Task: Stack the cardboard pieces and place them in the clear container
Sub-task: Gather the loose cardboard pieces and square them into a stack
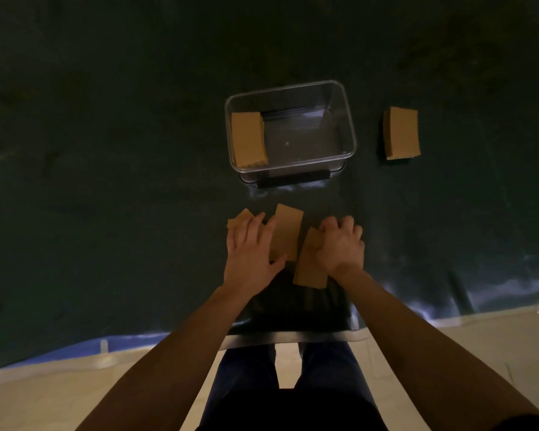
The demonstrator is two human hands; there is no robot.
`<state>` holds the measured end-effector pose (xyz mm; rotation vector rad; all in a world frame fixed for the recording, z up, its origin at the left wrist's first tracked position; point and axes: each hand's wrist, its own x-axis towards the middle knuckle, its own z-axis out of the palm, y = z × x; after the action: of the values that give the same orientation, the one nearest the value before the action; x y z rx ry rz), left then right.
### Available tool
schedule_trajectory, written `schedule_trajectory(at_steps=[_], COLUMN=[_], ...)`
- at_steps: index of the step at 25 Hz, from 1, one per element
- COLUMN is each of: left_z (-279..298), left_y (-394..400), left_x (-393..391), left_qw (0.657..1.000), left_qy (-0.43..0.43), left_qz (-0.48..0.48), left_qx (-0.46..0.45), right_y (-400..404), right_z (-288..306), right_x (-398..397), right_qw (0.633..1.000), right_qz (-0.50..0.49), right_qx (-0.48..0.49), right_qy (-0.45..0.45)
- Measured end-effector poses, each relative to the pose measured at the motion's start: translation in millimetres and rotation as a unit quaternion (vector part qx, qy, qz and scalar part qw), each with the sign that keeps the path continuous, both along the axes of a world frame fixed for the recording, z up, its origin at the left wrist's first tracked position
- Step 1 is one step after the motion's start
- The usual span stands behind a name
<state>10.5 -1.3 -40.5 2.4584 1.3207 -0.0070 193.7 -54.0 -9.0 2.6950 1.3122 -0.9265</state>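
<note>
View from above: a person's 2 bare forearms reach onto a dark mat spread over a pale floor. The left hand lies open and flat, fingers spread, over a cardboard piece whose corner shows beyond the fingertips; its thumb side touches a second cardboard piece lying flat between the hands. The right hand is curled, knuckles up, pressing on the far end of a third cardboard piece; whether the fingers pinch it cannot be told. These 3 loose pieces lie close together, slightly fanned, near the person.

Farther out stands the clear container, open, with a cardboard stack against its left wall. Another cardboard stack sits on the mat well to the container's right.

The pieces look like thin, light, stiff rectangles that probably slide easily on the mat. They would likely handle best by sliding them together, squaring the edges, then pinching the pile across its long sides with thumb and fingers. A loose grip could let the pile fan apart.
</note>
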Motion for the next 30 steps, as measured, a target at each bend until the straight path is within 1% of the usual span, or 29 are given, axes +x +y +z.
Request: schedule_trajectory(at_steps=[1, 2, 4, 6, 9, 11, 12, 13, 15, 16, 17, 18, 19, 20, 21, 22, 23, 24, 25, 26, 27, 29, 30], left_z=[0.7, 2.3, 4.7, 9.8, 16.5, 19.3, 21.0, 22.4, 23.4, 24.4, 26.8, 29.7, 33.2, 36.4, 39.0, 42.3, 45.8, 46.5, 43.5, 39.4, 35.8, 26.7, 20.9], left_y=[1.1, 4.0, 14.4, 30.4, 49.7, 52.1, 52.1, 52.1, 50.8, 50.9, 51.3, 52.4, 53.9, 56.3, 61.1, 68.1, 76.3, 82.7, 87.9, 90.1, 88.2, 73.3, 65.6], left_x=[-0.8, -0.1, 6.3, 21.7, 48.6, 57.0, 59.9, 61.7, 65.0, 66.5, 66.9, 67.4, 66.4, 63.7, 59.6, 52.6, 41.1, 26.1, 8.0, -9.3, -25.4, -45.9, -50.9], left_qw=[1.000, 1.000, 1.000, 0.999, 0.990, 0.981, 0.980, 0.982, 0.991, 0.995, 0.996, 0.990, 0.976, 0.949, 0.913, 0.871, 0.828, 0.788, 0.762, 0.757, 0.772, 0.830, 0.863], left_qy=[-0.001, -0.003, -0.007, 0.017, 0.107, 0.158, 0.166, 0.160, 0.111, 0.072, 0.025, -0.026, -0.079, -0.147, -0.227, -0.298, -0.348, -0.380, -0.390, -0.379, -0.349, -0.248, -0.193], left_qz=[0.001, 0.001, -0.003, -0.022, -0.065, -0.077, -0.073, -0.063, -0.050, -0.050, -0.046, -0.033, -0.005, 0.042, 0.113, 0.204, 0.290, 0.360, 0.403, 0.413, 0.397, 0.329, 0.297], left_qx=[0.006, 0.011, 0.010, -0.017, -0.071, -0.080, -0.082, -0.080, -0.059, -0.056, -0.078, -0.131, -0.205, -0.276, -0.320, -0.334, -0.330, -0.326, -0.325, -0.335, -0.353, -0.375, -0.359], right_y=[0.0, 0.9, 0.7, -0.3, -3.0, -5.7, -7.3, -8.6, -11.4, -12.8, -14.3, -14.9, -14.1, -12.6, -11.1, -8.7, -5.7, -2.9, 0.8, 4.9, 8.7, 14.2, 16.2], right_z=[0.3, 1.5, 3.5, 6.1, 6.6, 4.0, 2.0, 0.2, -3.2, -5.1, -7.2, -9.2, -10.5, -10.9, -10.8, -10.5, -9.8, -9.0, -7.6, -5.6, -3.2, 1.3, 2.5], right_x=[1.5, 4.3, 13.7, 26.1, 38.9, 43.7, 46.9, 49.9, 53.6, 54.3, 54.8, 54.6, 54.6, 54.0, 54.3, 53.6, 52.9, 50.8, 47.9, 43.9, 39.4, 29.1, 23.6], right_qw=[1.000, 0.999, 0.985, 0.969, 0.946, 0.932, 0.926, 0.919, 0.894, 0.871, 0.841, 0.814, 0.793, 0.782, 0.778, 0.778, 0.778, 0.773, 0.763, 0.752, 0.746, 0.740, 0.739], right_qz=[-0.006, -0.022, -0.073, -0.097, -0.148, -0.188, -0.205, -0.221, -0.263, -0.293, -0.319, -0.337, -0.348, -0.355, -0.362, -0.367, -0.371, -0.373, -0.377, -0.384, -0.389, -0.395, -0.395], right_qx=[-0.003, 0.000, 0.013, 0.011, 0.029, 0.054, 0.063, 0.070, 0.088, 0.105, 0.125, 0.141, 0.151, 0.154, 0.159, 0.164, 0.168, 0.171, 0.170, 0.162, 0.148, 0.119, 0.108], right_qy=[0.011, 0.045, 0.154, 0.228, 0.289, 0.305, 0.311, 0.320, 0.351, 0.381, 0.418, 0.452, 0.477, 0.489, 0.489, 0.483, 0.479, 0.484, 0.497, 0.510, 0.521, 0.532, 0.535])
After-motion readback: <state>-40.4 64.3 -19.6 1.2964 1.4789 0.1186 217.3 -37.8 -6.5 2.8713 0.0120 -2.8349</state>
